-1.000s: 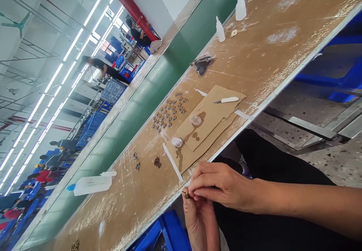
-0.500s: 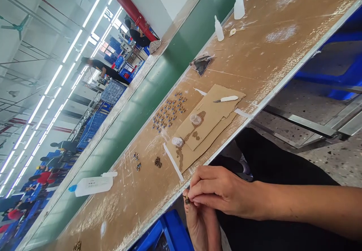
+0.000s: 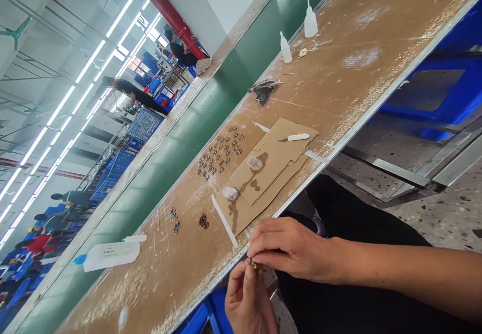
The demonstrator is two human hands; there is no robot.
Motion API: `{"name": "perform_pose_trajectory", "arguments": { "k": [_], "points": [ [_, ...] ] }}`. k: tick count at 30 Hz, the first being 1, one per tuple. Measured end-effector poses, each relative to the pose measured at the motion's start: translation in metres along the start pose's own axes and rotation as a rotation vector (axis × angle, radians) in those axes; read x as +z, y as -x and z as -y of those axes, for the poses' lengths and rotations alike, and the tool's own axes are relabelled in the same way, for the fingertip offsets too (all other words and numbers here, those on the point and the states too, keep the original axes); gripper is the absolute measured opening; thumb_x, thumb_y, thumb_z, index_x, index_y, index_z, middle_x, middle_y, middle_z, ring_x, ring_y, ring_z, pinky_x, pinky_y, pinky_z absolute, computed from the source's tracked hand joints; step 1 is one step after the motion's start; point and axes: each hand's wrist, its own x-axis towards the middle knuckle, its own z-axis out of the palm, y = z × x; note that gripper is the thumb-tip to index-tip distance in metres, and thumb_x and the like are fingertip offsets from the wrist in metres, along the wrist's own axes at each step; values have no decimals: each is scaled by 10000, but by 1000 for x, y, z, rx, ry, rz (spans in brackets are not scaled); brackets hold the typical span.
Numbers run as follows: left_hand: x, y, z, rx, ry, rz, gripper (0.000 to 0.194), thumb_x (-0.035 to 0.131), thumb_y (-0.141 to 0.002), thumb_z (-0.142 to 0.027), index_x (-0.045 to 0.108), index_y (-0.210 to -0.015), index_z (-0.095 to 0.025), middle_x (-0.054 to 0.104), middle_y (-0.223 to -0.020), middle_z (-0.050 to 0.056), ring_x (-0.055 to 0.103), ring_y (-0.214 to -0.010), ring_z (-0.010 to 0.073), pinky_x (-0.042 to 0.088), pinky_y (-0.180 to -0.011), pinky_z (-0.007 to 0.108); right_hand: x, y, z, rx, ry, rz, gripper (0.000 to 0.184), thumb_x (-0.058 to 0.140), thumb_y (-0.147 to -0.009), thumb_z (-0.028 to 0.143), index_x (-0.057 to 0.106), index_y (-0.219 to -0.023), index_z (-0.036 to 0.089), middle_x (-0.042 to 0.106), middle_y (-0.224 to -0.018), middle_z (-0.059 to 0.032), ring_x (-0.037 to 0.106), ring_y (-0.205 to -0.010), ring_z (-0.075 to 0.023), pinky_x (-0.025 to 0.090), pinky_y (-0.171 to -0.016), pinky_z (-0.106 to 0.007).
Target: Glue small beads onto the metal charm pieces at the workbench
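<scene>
A small metal part (image 3: pixel 253 265), partly hidden by fingers, is low in the frame, right of centre, just beyond the near edge of the surface (image 3: pixel 320 88). The left hand (image 3: pixel 248 296) pinches it between thumb and fingertips; the right hand (image 3: pixel 289 246) has its fingers drawn together, with the tips closed at the part's upper end — whether they grip it or only touch it, I cannot tell.

Above the hands, overlapping cardboard sheets (image 3: pixel 277 165) lie on the surface, stained with wet patches. A clear little cup (image 3: pixel 255 163) and a whitish round container (image 3: pixel 230 193) rest on them, with a white-handled knife (image 3: pixel 299 136) towards their right end. To their left are a dark brown pile (image 3: pixel 204 221) and a small group of blue-and-metal pieces (image 3: pixel 176 227); a larger spread of similar pieces (image 3: pixel 220 154) lies near the centre of the frame.

A blue-capped bottle (image 3: pixel 111 255) lies on its side at lower left. Farther up are a crumpled dark packet (image 3: pixel 262 92) and two upright nozzle bottles (image 3: pixel 311 22) — one smaller. People (image 3: pixel 137 95) are at upper left, beyond the green partition (image 3: pixel 211 98).
</scene>
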Motion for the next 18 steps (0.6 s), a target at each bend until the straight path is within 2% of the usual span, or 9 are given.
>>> {"name": "perform_pose_trajectory", "arguments": {
  "k": [3,5,7,10,15,18],
  "points": [
    [-2,5,-5,349,-348,-124,143,772,-631,-202,716,-762,-211,729,-753,-24,678,-710,123,554,-711,204,-6,1,-4,-5,24,20,138,516,-888,175,633,-889,103,597,-802,-46,536,-780,-90,442,-732,-189],
    [-2,8,-9,575,-531,-93,123,729,-685,-201,712,-805,-223,723,-781,-30,668,-755,130,518,-844,267,-11,2,-5,-17,11,46,131,525,-884,174,631,-894,98,600,-808,-49,534,-784,-88,439,-731,-184],
    [-2,8,-13,728,-660,-3,70,688,-733,-226,700,-802,-226,714,-766,-31,656,-724,125,451,-948,323,-14,2,-6,-45,-13,79,126,532,-880,169,627,-892,88,599,-809,-56,533,-780,-84,440,-729,-176],
    [0,7,-18,876,-815,76,43,641,-782,-235,679,-786,-216,711,-749,-19,646,-663,105,386,-996,339,-17,3,-7,-94,-41,125,116,533,-875,150,620,-881,74,590,-802,-65,533,-772,-80,444,-724,-168],
    [5,9,-24,1081,-964,108,82,672,-734,-116,662,-783,-181,715,-728,-3,652,-635,98,407,-959,347,-19,4,-8,-116,-69,126,93,541,-865,130,610,-875,68,585,-800,-69,527,-769,-77,447,-728,-168],
    [8,9,-25,1154,-1016,109,36,657,-759,-142,654,-768,-176,712,-706,4,648,-604,99,416,-952,370,-21,5,-9,-104,-93,143,97,532,-873,139,608,-880,79,587,-803,-66,531,-768,-74,449,-728,-166]
  ]
}}
